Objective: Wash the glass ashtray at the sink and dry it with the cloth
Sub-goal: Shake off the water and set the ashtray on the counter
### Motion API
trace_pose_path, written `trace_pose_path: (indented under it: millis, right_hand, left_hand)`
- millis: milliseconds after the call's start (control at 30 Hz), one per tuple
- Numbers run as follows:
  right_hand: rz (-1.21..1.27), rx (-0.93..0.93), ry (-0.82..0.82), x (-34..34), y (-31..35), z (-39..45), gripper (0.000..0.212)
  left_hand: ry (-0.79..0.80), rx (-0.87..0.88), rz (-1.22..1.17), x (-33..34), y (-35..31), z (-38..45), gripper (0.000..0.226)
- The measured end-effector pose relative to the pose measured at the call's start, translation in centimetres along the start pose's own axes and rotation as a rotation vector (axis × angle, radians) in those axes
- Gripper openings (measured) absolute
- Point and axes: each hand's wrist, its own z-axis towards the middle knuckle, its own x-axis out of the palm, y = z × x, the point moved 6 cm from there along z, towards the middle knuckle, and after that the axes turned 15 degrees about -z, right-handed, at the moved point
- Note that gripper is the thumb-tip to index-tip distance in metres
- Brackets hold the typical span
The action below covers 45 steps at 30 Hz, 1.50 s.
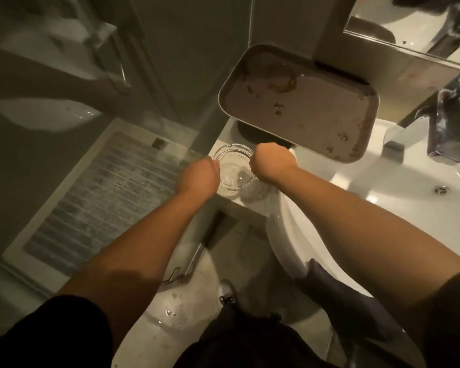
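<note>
A round clear glass ashtray (233,168) sits at the left end of the white counter (225,140), beside the sink basin (409,208). My left hand (201,176) curls over its left rim and my right hand (272,162) over its right rim; both sets of fingers are hidden below the wrists, gripping the ashtray. A dark cloth (351,301) hangs over the front edge of the basin by my right forearm.
A dirty metal tray (298,107) with brown stains lies tilted on the counter just behind the ashtray. The chrome faucet (401,139) stands at the right with another cloth (454,128) draped beside it. A glass shower partition (154,83) stands left; the floor is wet.
</note>
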Motion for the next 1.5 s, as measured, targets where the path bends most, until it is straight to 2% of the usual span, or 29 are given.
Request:
trace_pose_path:
  millis: [167,333,567,767,967,1067,1133,1267,1367,1500]
  right_hand:
    - [-0.102,-0.044,0.104,0.8,1.7,2.2,0.008]
    - [-0.144,-0.071,0.178,1.9,2.2,3.0,0.022]
    - [-0.136,-0.083,0.239,2.0,2.2,3.4,0.030]
    - [-0.133,-0.080,0.237,2.3,2.2,3.4,0.032]
    - [-0.100,-0.041,0.207,2.4,2.1,3.4,0.021]
    - [-0.091,-0.029,0.138,1.9,2.0,3.1,0.013]
    - [-0.095,-0.041,0.052,1.2,1.7,2.5,0.013]
    - [-0.113,-0.102,-0.217,-0.6,-0.9,-1.2,0.023]
    - [-0.149,-0.179,-0.321,-0.8,-4.5,-6.0,0.028]
    - [-0.132,-0.070,-0.286,1.1,-10.1,-12.4,0.031]
  left_hand:
    - [0.053,-0.055,-0.051,1.9,1.6,1.6,0.036]
    - [0.046,-0.032,-0.025,3.0,2.7,2.1,0.034]
    - [0.030,-0.004,0.037,3.4,3.4,2.4,0.035]
    - [0.052,-0.019,0.059,3.8,3.5,2.4,0.034]
    - [0.075,-0.021,-0.007,3.5,3.5,2.2,0.039]
    - [0.038,-0.016,-0.023,2.4,3.3,1.9,0.044]
    - [-0.030,0.042,0.007,1.1,2.7,1.1,0.044]
    - [-0.112,0.317,0.081,-0.8,-0.4,-1.4,0.045]
    - [-0.008,0.448,0.114,-0.3,-3.1,-3.9,0.056]
    - [0.168,0.591,0.129,2.1,-6.7,-8.1,0.068]
